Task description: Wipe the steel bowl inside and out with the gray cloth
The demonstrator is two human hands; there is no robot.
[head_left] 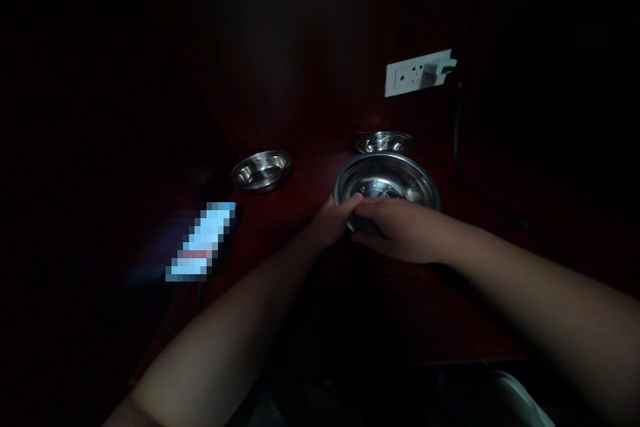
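A shiny metal bowl (405,177) is tilted toward me over the dark red table. My left hand (334,219) grips its left rim, the thumb lying over the edge. My right hand (400,228) reaches across the bowl's near side, with its fingers bent at the near left rim; their tips are partly hidden. Some small things, too dark to make out, show at the bottom of the bowl. Just behind it is another metal bowl (384,141), partly covered by the first. Further left, some shallow metal bowls (261,171), seemingly stacked, rest on the table.
A lit phone (203,241), its screen blurred, stands at the left with a cable below it. On the back wall is a white power socket (417,73) with a plug in it; its black cord (457,127) runs down to the right. The table's front edge (440,364) is near me.
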